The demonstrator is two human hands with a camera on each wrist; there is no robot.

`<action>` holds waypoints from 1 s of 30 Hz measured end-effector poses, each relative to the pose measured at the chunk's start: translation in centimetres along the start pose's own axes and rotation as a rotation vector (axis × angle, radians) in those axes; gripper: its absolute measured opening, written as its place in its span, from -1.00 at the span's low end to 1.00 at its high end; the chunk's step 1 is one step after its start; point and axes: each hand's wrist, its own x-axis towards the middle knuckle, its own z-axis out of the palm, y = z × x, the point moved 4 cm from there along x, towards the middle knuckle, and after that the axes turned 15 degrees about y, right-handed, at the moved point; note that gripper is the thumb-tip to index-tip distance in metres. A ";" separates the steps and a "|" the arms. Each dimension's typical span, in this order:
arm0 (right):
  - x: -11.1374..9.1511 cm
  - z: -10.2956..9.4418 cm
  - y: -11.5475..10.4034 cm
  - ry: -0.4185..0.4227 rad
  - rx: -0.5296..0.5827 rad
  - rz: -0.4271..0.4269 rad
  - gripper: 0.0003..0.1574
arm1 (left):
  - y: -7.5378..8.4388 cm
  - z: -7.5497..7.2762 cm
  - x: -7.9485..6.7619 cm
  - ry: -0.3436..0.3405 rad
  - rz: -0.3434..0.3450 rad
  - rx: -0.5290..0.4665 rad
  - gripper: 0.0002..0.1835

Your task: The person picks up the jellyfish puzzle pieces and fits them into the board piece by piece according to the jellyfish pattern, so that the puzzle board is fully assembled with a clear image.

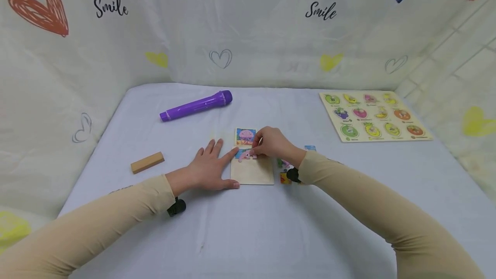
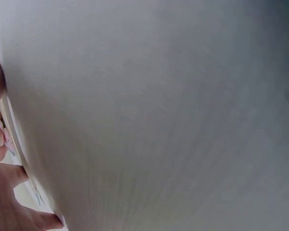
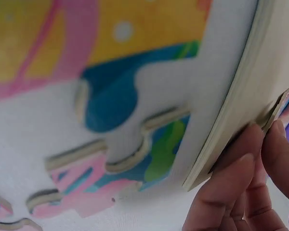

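Note:
A pale wooden puzzle board (image 1: 252, 175) lies on the white table, its upper part carrying a picture of a pink octopus-like figure. Just above it sits a small jellyfish picture (image 1: 246, 135). My left hand (image 1: 207, 169) rests with fingers spread, thumb and index finger touching the board's left edge. Over the upper part of the board, my right hand (image 1: 273, 143) pinches a thin puzzle piece (image 3: 282, 102) between thumb and fingers; the hand partly hides it. Loose puzzle pieces (image 3: 154, 156) lie right of the board, partly under the right forearm in the head view.
A purple toy microphone (image 1: 196, 106) lies at the back left. A wooden block (image 1: 147, 162) is on the left of the table. At the back right is a fruit picture board (image 1: 364, 130). A curtain printed with hearts (image 1: 263, 33) hangs behind the table.

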 end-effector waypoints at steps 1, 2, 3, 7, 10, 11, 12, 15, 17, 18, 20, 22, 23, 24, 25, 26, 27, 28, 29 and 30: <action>0.0 0.0 -0.1 0.008 -0.012 -0.003 -0.78 | 0.0 0.0 0.0 0.001 0.000 0.001 0.08; -0.1 0.0 -0.1 0.015 -0.027 -0.010 -0.77 | 0.0 0.0 0.0 0.001 -0.001 -0.002 0.08; -0.1 0.0 -0.1 0.022 -0.037 -0.013 -0.76 | 0.1 0.0 0.0 0.001 -0.001 -0.002 0.08; -0.3 0.0 -0.2 0.049 -0.071 -0.032 -0.73 | 0.1 -0.1 0.0 0.001 0.000 -0.008 0.08; -0.3 0.1 -0.3 0.062 -0.079 -0.038 -0.73 | 0.2 -0.1 0.0 0.003 0.002 -0.007 0.08; -0.3 0.2 -0.3 0.066 -0.079 -0.038 -0.73 | 0.1 -0.1 0.0 0.005 0.002 -0.008 0.08; -0.3 0.2 -0.4 0.069 -0.080 -0.039 -0.73 | 0.1 0.0 0.0 0.006 0.003 -0.009 0.08; -0.4 0.3 -0.5 0.078 -0.084 -0.047 -0.74 | 0.1 0.0 0.0 0.005 0.002 -0.008 0.08; -0.4 0.2 -0.6 0.077 -0.083 -0.058 -0.75 | 0.0 0.0 0.0 0.004 0.001 -0.006 0.08; -0.5 0.1 -0.6 0.074 -0.079 -0.063 -0.76 | 0.0 0.0 0.0 0.003 0.001 -0.005 0.08; -0.6 -0.2 -0.4 0.061 -0.056 -0.066 -0.77 | 0.0 0.0 0.0 0.001 -0.001 -0.003 0.08; -0.7 -0.5 0.0 0.045 -0.025 -0.069 -0.80 | 0.1 0.1 0.0 0.001 -0.001 -0.004 0.08; -0.8 -0.8 0.2 0.039 -0.003 -0.066 -0.82 | 0.1 0.1 0.0 0.001 -0.002 -0.005 0.08; -0.9 -1.1 0.5 0.033 0.023 -0.060 -0.84 | 0.1 0.1 0.0 0.001 -0.002 -0.006 0.08; -1.0 -1.4 0.9 0.028 0.047 -0.056 -0.85 | 0.1 0.1 0.1 0.000 -0.002 -0.006 0.08; -1.1 -1.8 1.2 0.026 0.064 -0.053 -0.86 | 0.1 0.1 0.1 0.000 -0.003 -0.007 0.08; -1.3 -2.2 1.5 0.029 0.075 -0.051 -0.86 | 0.1 0.1 0.1 -0.001 -0.003 -0.006 0.07; -1.4 -2.6 2.0 0.033 0.086 -0.042 -0.86 | 0.2 0.1 0.1 -0.001 -0.003 -0.005 0.07; -1.6 -3.1 2.5 0.037 0.094 -0.033 -0.85 | 0.2 0.1 0.1 -0.001 -0.002 -0.004 0.07; -1.7 -3.5 3.1 0.043 0.098 -0.026 -0.84 | 0.2 0.0 0.1 -0.001 -0.001 -0.004 0.07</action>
